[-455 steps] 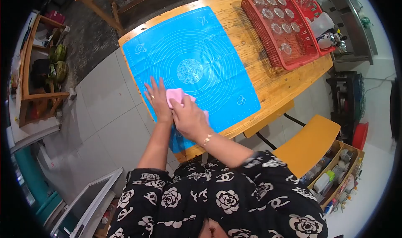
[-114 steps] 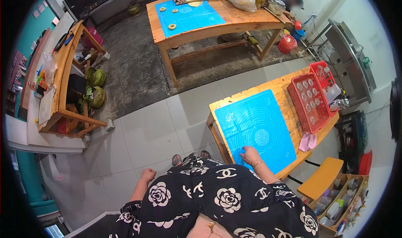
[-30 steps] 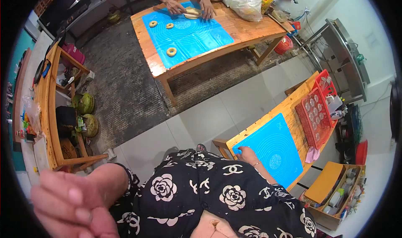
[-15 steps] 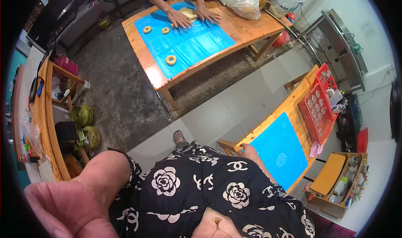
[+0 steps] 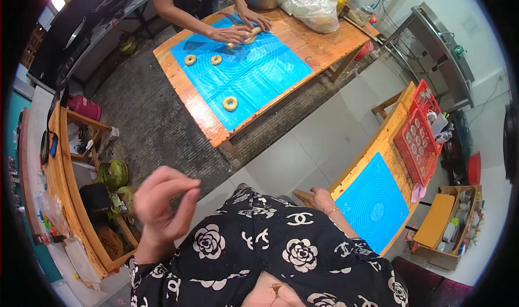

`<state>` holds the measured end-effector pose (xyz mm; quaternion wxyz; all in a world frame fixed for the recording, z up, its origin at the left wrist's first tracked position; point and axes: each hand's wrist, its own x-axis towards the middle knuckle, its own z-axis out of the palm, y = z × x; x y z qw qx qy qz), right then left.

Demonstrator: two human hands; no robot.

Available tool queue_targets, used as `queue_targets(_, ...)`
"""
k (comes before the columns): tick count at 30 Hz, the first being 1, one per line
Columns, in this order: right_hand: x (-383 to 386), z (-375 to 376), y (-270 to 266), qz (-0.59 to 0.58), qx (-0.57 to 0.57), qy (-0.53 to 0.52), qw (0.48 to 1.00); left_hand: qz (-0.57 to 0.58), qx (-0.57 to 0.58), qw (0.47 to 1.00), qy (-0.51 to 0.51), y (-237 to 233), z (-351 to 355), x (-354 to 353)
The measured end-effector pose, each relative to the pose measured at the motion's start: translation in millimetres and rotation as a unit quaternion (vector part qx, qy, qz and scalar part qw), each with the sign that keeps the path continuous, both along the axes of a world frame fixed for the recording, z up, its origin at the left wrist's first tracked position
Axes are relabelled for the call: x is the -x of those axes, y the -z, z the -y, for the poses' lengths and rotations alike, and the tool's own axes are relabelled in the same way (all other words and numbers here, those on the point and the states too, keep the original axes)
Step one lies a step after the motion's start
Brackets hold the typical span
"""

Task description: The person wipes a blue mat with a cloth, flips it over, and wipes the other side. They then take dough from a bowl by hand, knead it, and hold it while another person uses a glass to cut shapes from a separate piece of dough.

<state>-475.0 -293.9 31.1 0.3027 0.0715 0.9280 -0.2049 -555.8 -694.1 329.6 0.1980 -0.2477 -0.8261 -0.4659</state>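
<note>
My left hand (image 5: 165, 204) is raised in the air at the lower left, empty, with curled fingers and the thumb slightly apart from them. Low by the edge of the wooden bench (image 5: 401, 118), my right hand (image 5: 323, 200) hangs loosely with nothing visible in it. Nearest to it is a blue baking mat (image 5: 359, 196) with printed circles, lying on that bench. Across the floor, another person's hands (image 5: 231, 34) press on a rolling pin (image 5: 232, 46) over a piece of dough (image 5: 251, 39). Three dough rings (image 5: 230, 104) lie on their blue mat (image 5: 259, 80).
The other person's wooden table (image 5: 189, 109) carries a steel bowl (image 5: 262, 2) of dough and a plastic bag (image 5: 316, 9). Red baskets (image 5: 413, 145) with small cups stand on my bench. Wooden shelving (image 5: 67, 182) is at left, a drawer box (image 5: 446, 220) at right.
My left hand has risen and turned from an open palm to curled fingers. My right hand has come off the bench mat's corner. The other person's hands now work a rolling pin.
</note>
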Motion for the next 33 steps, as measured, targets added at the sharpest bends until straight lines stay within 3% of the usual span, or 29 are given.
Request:
queue_targets(6, 9.9, 1.9, 10.8, 0.027, 0.016, 0.017, 0.999, 0.237, 0.073, 0.968, 0.042, 116.8, 2.2, 15.9)
queue_targets(10, 28.9, -2.8, 4.7, 0.057, 0.009, 0.005, 0.998, 0.313, 0.102, 0.943, 0.05, 171.3, 1.2, 21.5)
queue_targets(24, 157.4, -110.8, 14.0, 0.034, -0.028, -0.083, 0.996, 0.447, 0.127, 0.883, -0.065, 209.8, -49.7, 72.4)
queue_targets(33, 197.2, -73.8, 7.4, 0.05, -0.029, -0.123, 0.991, 0.421, 0.139, 0.896, -0.019, 261.5, -21.8, 61.3)
